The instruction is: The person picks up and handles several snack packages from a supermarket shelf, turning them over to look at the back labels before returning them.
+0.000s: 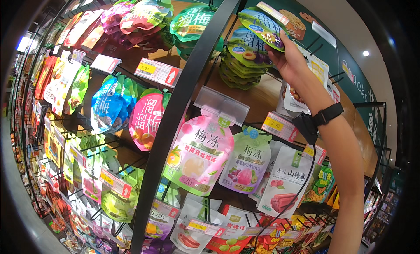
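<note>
My right hand (284, 57), reaching up from the lower right, grips the lower right edge of a blue and green snack pouch (261, 27) with plums pictured on it. The pouch is tilted, close to a price tag (272, 12) at the top of the rack. Just below it hangs a thick row of like plum pouches (244, 57). A black strap (328, 114) with a small black device and a cable is on my right wrist. My left hand is out of view.
A black rack post (183, 106) runs slantwise down the middle. Left of it hang pink, blue and green pouches (108, 103) on hooks. A pink jelly pouch (201, 152), a green one (246, 160) and a white pouch (282, 181) hang below my hand. Price tags stick out from the hooks.
</note>
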